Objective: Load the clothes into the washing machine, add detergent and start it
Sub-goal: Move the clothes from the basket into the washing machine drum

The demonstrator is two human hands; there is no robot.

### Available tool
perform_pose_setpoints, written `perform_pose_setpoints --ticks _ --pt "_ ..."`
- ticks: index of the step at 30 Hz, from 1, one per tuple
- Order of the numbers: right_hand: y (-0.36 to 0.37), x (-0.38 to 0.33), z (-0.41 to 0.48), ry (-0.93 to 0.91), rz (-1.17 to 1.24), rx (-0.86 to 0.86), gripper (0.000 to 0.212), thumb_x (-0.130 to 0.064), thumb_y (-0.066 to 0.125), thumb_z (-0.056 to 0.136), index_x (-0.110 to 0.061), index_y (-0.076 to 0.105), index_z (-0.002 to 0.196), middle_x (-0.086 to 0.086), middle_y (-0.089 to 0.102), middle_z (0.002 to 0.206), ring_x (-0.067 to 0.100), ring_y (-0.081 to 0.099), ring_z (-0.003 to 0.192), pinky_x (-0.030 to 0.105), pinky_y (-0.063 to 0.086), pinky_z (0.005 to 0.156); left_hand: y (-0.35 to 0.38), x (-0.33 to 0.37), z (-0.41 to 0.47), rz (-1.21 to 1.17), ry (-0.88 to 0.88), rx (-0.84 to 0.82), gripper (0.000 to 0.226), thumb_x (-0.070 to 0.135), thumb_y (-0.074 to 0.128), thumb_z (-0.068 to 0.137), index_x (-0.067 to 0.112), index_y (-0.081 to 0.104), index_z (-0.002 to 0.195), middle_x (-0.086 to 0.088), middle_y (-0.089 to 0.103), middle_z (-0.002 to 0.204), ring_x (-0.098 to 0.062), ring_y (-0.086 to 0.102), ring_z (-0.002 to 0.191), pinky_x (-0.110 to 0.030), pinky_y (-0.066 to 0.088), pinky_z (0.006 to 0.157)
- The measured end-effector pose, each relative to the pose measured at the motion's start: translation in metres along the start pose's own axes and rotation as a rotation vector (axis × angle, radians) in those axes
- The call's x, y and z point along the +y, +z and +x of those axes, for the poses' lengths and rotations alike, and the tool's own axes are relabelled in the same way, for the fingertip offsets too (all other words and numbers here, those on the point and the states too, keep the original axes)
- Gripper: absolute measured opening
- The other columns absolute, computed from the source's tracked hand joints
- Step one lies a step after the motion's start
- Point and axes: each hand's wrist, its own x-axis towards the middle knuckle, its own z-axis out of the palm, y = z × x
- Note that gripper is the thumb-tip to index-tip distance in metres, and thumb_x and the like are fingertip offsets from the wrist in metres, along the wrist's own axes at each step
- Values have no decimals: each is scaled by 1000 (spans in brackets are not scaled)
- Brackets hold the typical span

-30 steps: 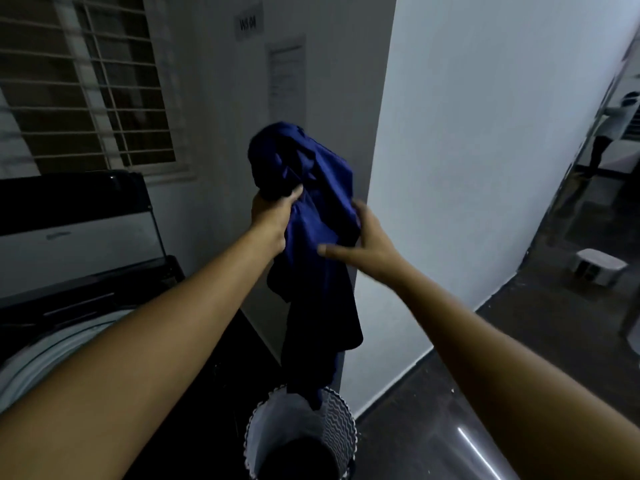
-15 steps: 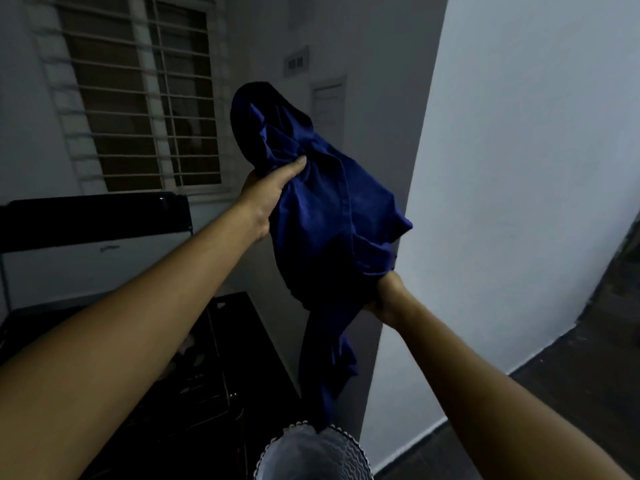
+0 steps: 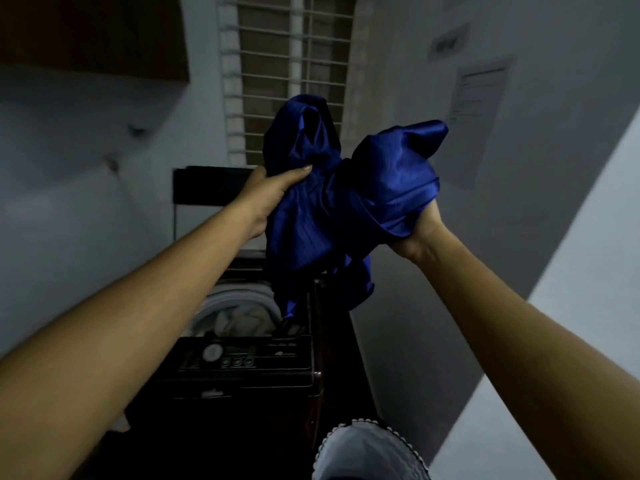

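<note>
A shiny blue garment hangs bunched between both hands, high above the washing machine. My left hand grips its upper left part with the thumb on top. My right hand clutches its right side from below. The garment's lower end dangles over the right rim of the open drum, where pale clothes lie. The top-loading washing machine is dark, with a control panel of a dial and buttons at its front. Its lid stands raised at the back.
A pale laundry basket with a scalloped rim stands on the floor at the bottom right, beside the machine. A barred window is behind the machine. A white wall runs along the right. A dark cabinet hangs at the upper left.
The view has swung left from the basket to the washing machine. Both hands carried the blue garment from above the basket to above the open drum, and the right hand now grips it from below.
</note>
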Motion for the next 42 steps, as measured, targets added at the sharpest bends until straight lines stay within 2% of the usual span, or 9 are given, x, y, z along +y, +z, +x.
perform_pose_setpoints --ticks 6,12,17,20,25,32,36,39,42 --pt "64 70 37 100 72 -59 37 -33 34 108 -16 65 96 5 76 86 23 71 79 32 56 68 -77 -17 11 -45 -40 110 55 43 79 83 31 54 131 5 72 104 -13 72 91 -26 58 71" --pt "102 166 98 224 -142 17 32 -14 30 109 -17 58 92 1 69 83 15 65 76 29 53 69 -168 -63 66 -68 -174 -24 58 64 45 97 26 58 139 1 70 128 -17 68 115 -32 55 97" --pt "108 239 141 370 -500 191 30 -3 39 105 -6 58 83 10 63 71 21 56 64 23 50 49 -238 -119 105 102 -351 36 40 43 58 99 19 63 131 0 74 112 -17 71 98 -24 56 74" --pt "90 279 156 322 -728 201 18 2 52 96 -2 69 99 15 72 91 32 68 82 33 59 64 -270 -148 128 232 -349 119 21 11 62 96 18 67 115 -3 73 98 -19 69 88 -21 56 66" --pt "56 321 183 363 -1310 60 11 -13 67 87 -16 77 90 7 74 88 27 73 82 32 55 67 -303 -190 152 257 -349 29 36 -5 69 86 22 69 110 -5 74 108 -19 71 100 -24 57 82" --pt "73 329 192 502 -923 56 17 1 65 90 -13 70 97 3 69 84 15 67 72 22 55 60 -331 -237 167 340 -429 -257 67 29 87 72 40 58 131 -3 56 134 -15 56 123 -34 46 107" --pt "76 344 197 537 -927 72 19 -14 68 93 -20 64 111 2 66 93 17 64 87 37 55 79 -344 -264 168 361 -463 -315 54 20 78 87 29 57 136 -4 57 136 -2 56 113 -15 49 86" --pt "74 366 203 527 -965 127 29 -18 71 93 -15 61 120 4 67 101 18 64 91 24 56 73 -347 -284 172 490 -398 -342 50 24 76 89 31 58 136 6 52 138 -1 50 118 -18 44 91" --pt "66 396 206 547 -1050 39 52 -30 76 88 -21 55 135 7 61 132 25 61 118 38 54 99 -341 -316 177 724 -310 -437 62 32 77 87 30 52 143 2 47 148 -13 47 134 -27 40 108"
